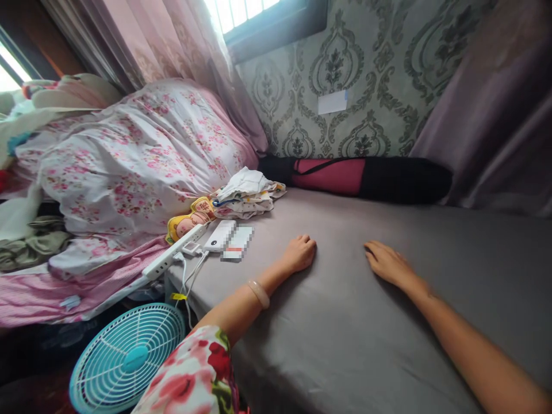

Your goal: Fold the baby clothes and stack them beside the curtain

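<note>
Floral sleeve point(185, 376) lies near left; beyond, the left hand point(301, 253) curls on the gray sheet point(332, 339), any pinch unclear. Farther right, the right hand point(388, 263) rests, fingers loosely extended. Dragging either could wrinkle it.

- Classed as a home, apparently a bedroom.
- Recognisable by floral bedding point(142, 149) heaped at left, beside a broad grey-covered surface point(336, 339).
- Furnished with pink curtains point(172, 40), a barred window point(244, 10) and damask-patterned wallpaper point(297, 80).
- Equipped with a turquoise fan point(136, 357), a white power strip point(175, 252) and a pile of cloths point(246, 192).
</note>
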The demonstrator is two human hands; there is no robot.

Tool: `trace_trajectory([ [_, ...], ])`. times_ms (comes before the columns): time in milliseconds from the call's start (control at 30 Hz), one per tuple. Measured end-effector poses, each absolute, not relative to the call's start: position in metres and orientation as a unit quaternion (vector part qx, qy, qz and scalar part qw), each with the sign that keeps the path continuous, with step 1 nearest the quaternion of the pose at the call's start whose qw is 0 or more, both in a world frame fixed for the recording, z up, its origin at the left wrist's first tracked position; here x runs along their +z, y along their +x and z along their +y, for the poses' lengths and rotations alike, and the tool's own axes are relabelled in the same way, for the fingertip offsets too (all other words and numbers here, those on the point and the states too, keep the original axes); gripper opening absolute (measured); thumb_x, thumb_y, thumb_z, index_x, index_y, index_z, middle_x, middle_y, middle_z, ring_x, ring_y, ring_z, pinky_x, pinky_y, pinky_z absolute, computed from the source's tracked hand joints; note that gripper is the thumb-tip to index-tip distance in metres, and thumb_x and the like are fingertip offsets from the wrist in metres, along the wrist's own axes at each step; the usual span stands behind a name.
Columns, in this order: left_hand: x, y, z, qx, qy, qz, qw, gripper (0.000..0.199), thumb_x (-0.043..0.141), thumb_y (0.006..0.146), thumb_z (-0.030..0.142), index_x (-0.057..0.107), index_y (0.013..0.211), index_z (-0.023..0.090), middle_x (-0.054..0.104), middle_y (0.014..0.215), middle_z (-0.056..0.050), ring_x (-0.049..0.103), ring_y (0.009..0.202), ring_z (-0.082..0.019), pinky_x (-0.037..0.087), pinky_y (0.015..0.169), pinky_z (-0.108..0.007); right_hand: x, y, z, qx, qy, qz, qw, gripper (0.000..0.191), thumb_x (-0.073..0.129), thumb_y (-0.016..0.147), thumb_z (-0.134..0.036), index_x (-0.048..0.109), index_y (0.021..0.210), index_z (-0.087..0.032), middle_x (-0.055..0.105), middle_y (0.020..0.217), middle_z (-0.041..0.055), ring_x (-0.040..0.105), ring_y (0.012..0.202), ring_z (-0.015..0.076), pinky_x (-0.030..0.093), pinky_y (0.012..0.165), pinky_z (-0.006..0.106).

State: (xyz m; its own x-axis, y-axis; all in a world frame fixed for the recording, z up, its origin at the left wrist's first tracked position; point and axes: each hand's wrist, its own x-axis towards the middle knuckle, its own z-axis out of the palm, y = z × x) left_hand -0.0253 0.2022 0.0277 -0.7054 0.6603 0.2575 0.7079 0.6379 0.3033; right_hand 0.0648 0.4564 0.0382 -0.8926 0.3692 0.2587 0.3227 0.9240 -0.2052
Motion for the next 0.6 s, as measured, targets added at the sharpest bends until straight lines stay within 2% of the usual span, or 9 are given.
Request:
trace_trajectory([
  [67, 0.037, -0.037, 0.198, -0.323, -0.339, -0.884, -0.002, 0.015, 0.053, 0.084, 0.018, 0.068, 0.088, 0.019, 0.066, 0.094, -0.007, 0.061, 0.092, -0.020, 0.047, 0.090, -0.034, 0.038, 0.051, 0.440, 0.082, -0.157, -0.976, 0.124, 0.027, 0.055, 0.096, -0.037, 0.060, 0.119, -0.024, 0.058, 0.127, 0.0084, 0.060, 0.104, 0.0193, 0.053, 0.088, 0.039],
  [133, 0.049, -0.052, 0.189, -0.497, -0.227, -0.836, -0.057, 0.011, 0.057, 0.079, 0.017, 0.068, 0.076, 0.016, 0.067, 0.077, -0.004, 0.062, 0.077, -0.017, 0.050, 0.079, -0.030, 0.038, 0.040, 0.426, 0.083, -0.143, -0.981, 0.107, 0.029, 0.055, 0.095, -0.036, 0.059, 0.121, -0.022, 0.058, 0.126, 0.0087, 0.060, 0.103, 0.0196, 0.053, 0.088, 0.040],
  [167, 0.056, -0.060, 0.182, -0.584, -0.148, -0.796, -0.060, 0.010, 0.059, 0.076, 0.017, 0.067, 0.072, 0.015, 0.066, 0.069, -0.004, 0.062, 0.070, -0.016, 0.050, 0.072, -0.029, 0.038, 0.035, 0.420, 0.083, -0.138, -0.982, 0.100, 0.030, 0.055, 0.095, -0.036, 0.059, 0.121, -0.022, 0.058, 0.126, 0.0087, 0.060, 0.103, 0.0197, 0.053, 0.088, 0.040],
  [200, 0.063, -0.069, 0.174, -0.622, -0.105, -0.774, -0.045, 0.010, 0.060, 0.077, 0.018, 0.066, 0.070, 0.014, 0.065, 0.065, -0.003, 0.061, 0.065, -0.014, 0.050, 0.066, -0.026, 0.038, 0.030, 0.415, 0.083, -0.134, -0.983, 0.094, 0.030, 0.056, 0.095, -0.036, 0.059, 0.121, -0.021, 0.058, 0.126, 0.0087, 0.060, 0.103, 0.0198, 0.053, 0.088, 0.041],
  [333, 0.096, -0.110, 0.131, -0.691, 0.005, -0.723, 0.029, 0.008, 0.062, 0.077, 0.021, 0.061, 0.073, 0.014, 0.063, 0.066, -0.002, 0.060, 0.063, -0.011, 0.047, 0.058, -0.020, 0.034, 0.022, 0.398, 0.078, -0.122, -0.986, 0.080, 0.031, 0.056, 0.095, -0.037, 0.058, 0.122, -0.021, 0.057, 0.127, 0.0091, 0.060, 0.106, 0.0209, 0.051, 0.090, 0.042],
  [400, 0.111, -0.130, 0.108, -0.719, 0.070, -0.688, 0.066, 0.007, 0.057, 0.081, 0.017, 0.057, 0.075, 0.015, 0.060, 0.063, 0.001, 0.057, 0.058, -0.009, 0.046, 0.056, -0.019, 0.029, 0.021, 0.393, 0.075, -0.114, -0.988, 0.076, 0.033, 0.050, 0.097, -0.037, 0.058, 0.125, -0.022, 0.055, 0.134, 0.0119, 0.055, 0.117, 0.0246, 0.045, 0.100, 0.045],
  [467, 0.124, -0.146, 0.087, -0.741, 0.132, -0.652, 0.095, 0.012, 0.049, 0.085, 0.012, 0.051, 0.074, 0.015, 0.055, 0.059, 0.003, 0.054, 0.054, -0.007, 0.044, 0.055, -0.018, 0.021, 0.021, 0.390, 0.067, -0.107, -0.989, 0.075, 0.039, 0.039, 0.099, -0.035, 0.054, 0.132, -0.020, 0.049, 0.143, 0.0152, 0.044, 0.131, 0.0282, 0.033, 0.109, 0.047],
  [533, 0.134, -0.159, 0.069, -0.757, 0.180, -0.618, 0.112, 0.017, 0.042, 0.088, 0.008, 0.047, 0.074, 0.016, 0.049, 0.057, 0.005, 0.050, 0.052, -0.006, 0.044, 0.056, -0.018, 0.013, 0.021, 0.390, 0.056, -0.103, -0.990, 0.077, 0.048, 0.031, 0.098, -0.033, 0.049, 0.139, -0.015, 0.043, 0.149, 0.0162, 0.035, 0.138, 0.0299, 0.026, 0.113, 0.049],
  [600, 0.140, -0.167, 0.057, -0.770, 0.212, -0.591, 0.116, 0.021, 0.038, 0.090, 0.005, 0.044, 0.072, 0.016, 0.046, 0.057, 0.005, 0.049, 0.053, -0.006, 0.044, 0.056, -0.018, 0.006, 0.021, 0.391, 0.052, -0.105, -0.990, 0.084, 0.053, 0.027, 0.097, -0.034, 0.045, 0.142, -0.014, 0.040, 0.151, 0.0150, 0.033, 0.139, 0.0302, 0.023, 0.113, 0.050],
])
